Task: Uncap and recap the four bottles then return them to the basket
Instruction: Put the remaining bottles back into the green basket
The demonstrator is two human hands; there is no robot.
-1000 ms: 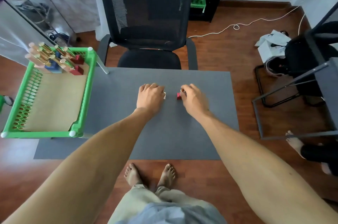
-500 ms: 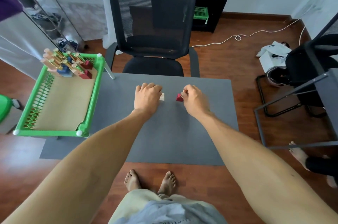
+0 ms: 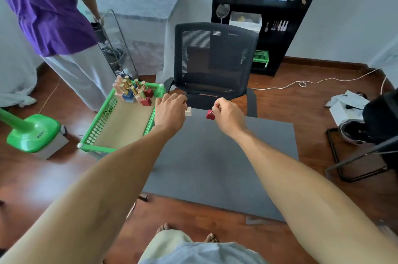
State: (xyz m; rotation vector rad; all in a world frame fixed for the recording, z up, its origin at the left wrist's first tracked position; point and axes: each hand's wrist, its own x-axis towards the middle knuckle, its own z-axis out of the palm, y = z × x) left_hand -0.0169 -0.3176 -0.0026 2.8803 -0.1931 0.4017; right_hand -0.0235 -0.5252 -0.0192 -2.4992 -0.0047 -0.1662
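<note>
My left hand (image 3: pixel 170 110) is closed around a small white bottle (image 3: pixel 188 111), of which only the square base shows past my fingers. My right hand (image 3: pixel 228 116) grips a small red bottle (image 3: pixel 210 114) by its top, the red base hanging below my fingertips. Both bottles are held just above the far edge of the grey mat (image 3: pixel 219 162). The green basket (image 3: pixel 94 132) stands to the left, with several gold-capped bottles (image 3: pixel 133 92) in pink, blue and red clustered in its far corner.
A black mesh office chair (image 3: pixel 215 63) faces the table's far side. A person in a purple top (image 3: pixel 43 5) stands at the far left. A green stand base (image 3: pixel 34 132) sits on the floor at left; a black metal frame (image 3: pixel 353 156) stands at right.
Both hands have lifted the white and red bottles off the mat toward its far edge. My head has tilted up, bringing the shelf and the standing person into view.
</note>
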